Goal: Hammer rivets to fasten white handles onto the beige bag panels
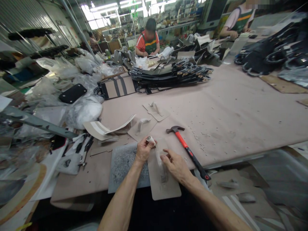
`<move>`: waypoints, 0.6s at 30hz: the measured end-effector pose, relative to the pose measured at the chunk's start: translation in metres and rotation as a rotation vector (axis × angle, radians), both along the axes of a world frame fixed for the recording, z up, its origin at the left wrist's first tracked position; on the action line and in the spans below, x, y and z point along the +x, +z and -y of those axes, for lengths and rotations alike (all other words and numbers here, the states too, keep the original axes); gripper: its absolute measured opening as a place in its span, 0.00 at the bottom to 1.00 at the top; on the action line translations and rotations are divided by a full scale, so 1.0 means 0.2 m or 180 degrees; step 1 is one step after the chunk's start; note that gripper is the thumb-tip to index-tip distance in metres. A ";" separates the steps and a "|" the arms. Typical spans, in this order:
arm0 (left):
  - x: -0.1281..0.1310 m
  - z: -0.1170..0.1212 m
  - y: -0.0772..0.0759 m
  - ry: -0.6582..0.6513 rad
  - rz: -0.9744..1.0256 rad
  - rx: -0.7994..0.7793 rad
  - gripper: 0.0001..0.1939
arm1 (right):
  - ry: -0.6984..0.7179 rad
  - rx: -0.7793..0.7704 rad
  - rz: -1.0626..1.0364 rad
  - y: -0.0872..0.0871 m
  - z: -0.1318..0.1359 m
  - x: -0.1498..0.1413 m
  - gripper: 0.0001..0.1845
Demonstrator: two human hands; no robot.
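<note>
My left hand (pixel 143 149) is closed around a small white roll (pixel 150 140), held above the top end of a beige panel (pixel 166 189). On that panel lies a strap-like handle (pixel 161 168) wrapped in clear plastic. My right hand (pixel 176 164) is over the panel's right side, its fingers bent but apart, close by the handle; whether they touch it I cannot tell. Under the panel's left side is a grey speckled board (pixel 125 166). A claw hammer (pixel 187 149) with a red and black handle lies right of my hands.
Beige pieces with handles (pixel 156 110) lie ahead, beside a curved striped piece (pixel 106 130). A stack of dark bag parts (pixel 168 75) stands farther back. Small bits are scattered right of the hammer. Plastic bags (pixel 84 109) crowd the left; a co-worker (pixel 148 40) sits across the table.
</note>
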State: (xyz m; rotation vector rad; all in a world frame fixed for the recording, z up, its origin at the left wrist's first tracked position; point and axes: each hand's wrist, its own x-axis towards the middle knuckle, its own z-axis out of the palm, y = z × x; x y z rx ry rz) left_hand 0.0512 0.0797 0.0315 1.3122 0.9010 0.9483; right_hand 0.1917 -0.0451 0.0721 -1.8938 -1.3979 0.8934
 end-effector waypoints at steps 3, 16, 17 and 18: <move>0.00 0.00 0.00 -0.0029 -0.0022 0.0047 0.14 | -0.0576 0.0137 0.1120 -0.06 0.02 0.16 0.22; 0.03 0.03 0.00 0.0155 -0.0625 0.0396 0.12 | -0.0750 -0.0823 0.0914 -0.15 0.01 0.45 0.05; 0.03 0.04 -0.01 0.0195 -0.0686 0.0476 0.12 | -0.0869 -0.0927 0.0222 -0.14 -0.01 0.45 0.05; 0.04 0.04 -0.02 0.0236 -0.0749 0.0562 0.12 | -0.0938 -0.1043 -0.0457 -0.13 -0.03 0.44 0.06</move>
